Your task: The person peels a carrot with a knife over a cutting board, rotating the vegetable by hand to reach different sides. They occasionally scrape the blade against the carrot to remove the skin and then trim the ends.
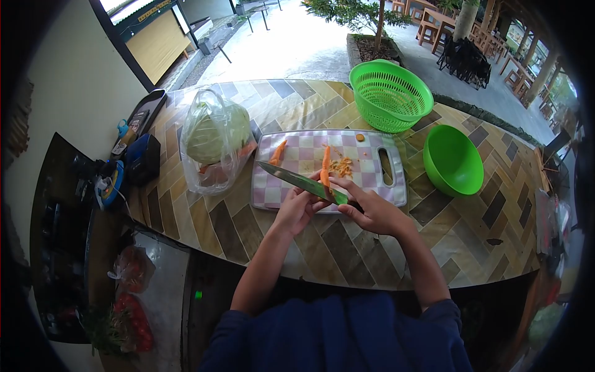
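Over the near edge of a pink-and-white checkered cutting board (273, 186), my left hand (296, 211) grips an orange carrot (325, 166) that points away from me. The knife (297, 180) is in my right hand (372, 212), its long blade lying across the carrot's near end and pointing left. Part of the handle is hidden by my fingers. A second carrot piece (279, 152) lies at the board's left side. Orange peelings (341, 166) are scattered right of the held carrot, and a round carrot slice (360, 137) rests near the far edge.
A clear plastic bag (214, 180) with a cabbage (218, 133) stands left of the board. At the right are a green strainer basket (392, 93) and a green bowl (452, 160). Several items, including a dark blue box (142, 158), sit at the table's left edge.
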Motion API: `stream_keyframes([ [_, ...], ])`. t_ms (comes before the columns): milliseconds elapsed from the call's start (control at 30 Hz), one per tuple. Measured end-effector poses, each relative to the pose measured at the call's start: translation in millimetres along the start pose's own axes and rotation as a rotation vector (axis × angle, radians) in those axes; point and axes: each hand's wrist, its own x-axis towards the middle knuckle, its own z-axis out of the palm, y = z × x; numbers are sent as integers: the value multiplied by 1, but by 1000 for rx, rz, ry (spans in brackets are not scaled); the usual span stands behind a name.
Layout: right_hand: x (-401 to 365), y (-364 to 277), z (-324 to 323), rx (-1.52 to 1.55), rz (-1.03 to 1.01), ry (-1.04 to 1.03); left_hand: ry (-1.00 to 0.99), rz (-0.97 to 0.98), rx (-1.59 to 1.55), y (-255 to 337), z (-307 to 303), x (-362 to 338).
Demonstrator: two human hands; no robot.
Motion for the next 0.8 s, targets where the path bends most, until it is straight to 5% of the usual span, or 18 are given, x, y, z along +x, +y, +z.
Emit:
stream_keyframes([
  [800,2,3,0,-119,61,-9,12,-32,-24,-1,2,-1],
])
